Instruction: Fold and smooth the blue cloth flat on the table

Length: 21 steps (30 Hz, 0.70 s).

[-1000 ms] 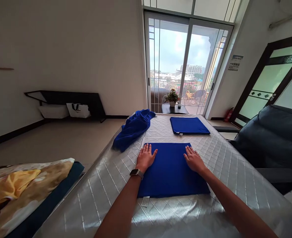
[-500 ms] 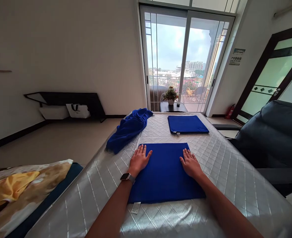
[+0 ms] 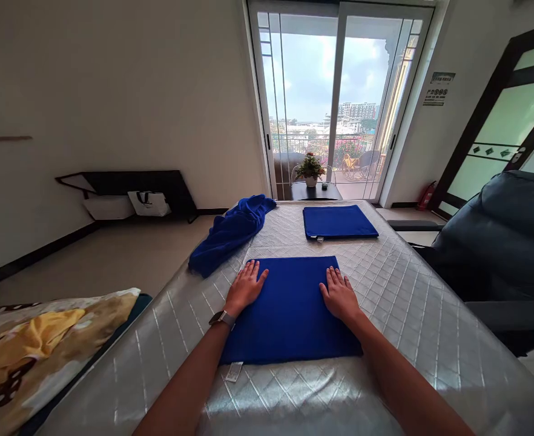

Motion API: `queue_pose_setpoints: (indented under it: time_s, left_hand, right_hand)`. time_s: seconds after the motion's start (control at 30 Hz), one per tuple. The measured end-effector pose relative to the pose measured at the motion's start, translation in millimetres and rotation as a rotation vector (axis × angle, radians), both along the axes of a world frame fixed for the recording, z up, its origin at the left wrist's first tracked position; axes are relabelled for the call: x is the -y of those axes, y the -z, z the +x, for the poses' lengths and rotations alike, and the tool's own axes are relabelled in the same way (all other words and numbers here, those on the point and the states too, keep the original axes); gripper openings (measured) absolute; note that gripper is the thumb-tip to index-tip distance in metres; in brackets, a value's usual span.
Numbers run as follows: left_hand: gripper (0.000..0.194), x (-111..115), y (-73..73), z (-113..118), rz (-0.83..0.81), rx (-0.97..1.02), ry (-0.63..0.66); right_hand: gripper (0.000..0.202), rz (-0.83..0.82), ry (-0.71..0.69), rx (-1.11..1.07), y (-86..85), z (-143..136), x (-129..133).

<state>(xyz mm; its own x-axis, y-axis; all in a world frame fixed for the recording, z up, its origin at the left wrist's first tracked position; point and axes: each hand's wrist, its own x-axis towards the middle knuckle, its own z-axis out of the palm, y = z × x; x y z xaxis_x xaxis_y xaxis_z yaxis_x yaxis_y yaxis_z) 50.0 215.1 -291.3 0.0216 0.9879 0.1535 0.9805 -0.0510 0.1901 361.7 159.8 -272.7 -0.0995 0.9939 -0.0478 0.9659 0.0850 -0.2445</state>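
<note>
A flat blue rectangle of folded cloth [image 3: 292,315] lies in front of me on a silvery quilted mattress [image 3: 412,339], a white tag showing at its near left corner. My left hand [image 3: 246,287], with a watch on the wrist, rests open on its left edge. On the right edge lies my right hand [image 3: 341,295], palm down with the fingers stretched out. Farther back on the right is a second folded blue cloth [image 3: 339,221]. A crumpled blue cloth [image 3: 233,233] sits at the back left of the mattress.
Behind the mattress, a small dark table [image 3: 316,192] holds a potted plant [image 3: 310,169]. A black armchair [image 3: 498,236] stands at the right. Patterned bedding with a yellow cloth [image 3: 37,336] is at the lower left. A white bag [image 3: 149,204] rests by the left wall.
The view has shifted slightly, moving the mattress and cloths a little left and up in the picture. Both hands remain flat on the near folded cloth.
</note>
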Motion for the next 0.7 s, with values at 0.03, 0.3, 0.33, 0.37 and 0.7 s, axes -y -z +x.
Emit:
queue_pose_setpoints:
  time_s: [0.03, 0.3, 0.33, 0.37, 0.7]
  left_hand:
    - [0.078, -2, 0.3, -2, -0.009, 0.008, 0.001]
    - [0.076, -6, -14.3, 14, -0.036, -0.047, -0.012]
    - [0.075, -4, -16.1, 28, -0.016, -0.048, 0.007]
    - [0.074, 0, -17.1, 45, 0.001, -0.042, 0.049]
    - [0.067, 40, -10.6, 184, 0.051, 0.033, 0.468]
  right_hand:
    - [0.068, 0.003, 0.000, -0.004, 0.2, 0, 0]
    - [0.068, 0.014, 0.010, -0.034, 3.5, 0, -1]
    - [0.068, 0.014, 0.009, -0.038, 3.7, 0, -2]
    - [0.068, 0.015, 0.010, -0.041, 3.8, 0, -2]
    - [0.064, 0.048, -0.036, 0.033, 9.3, 2, 1]
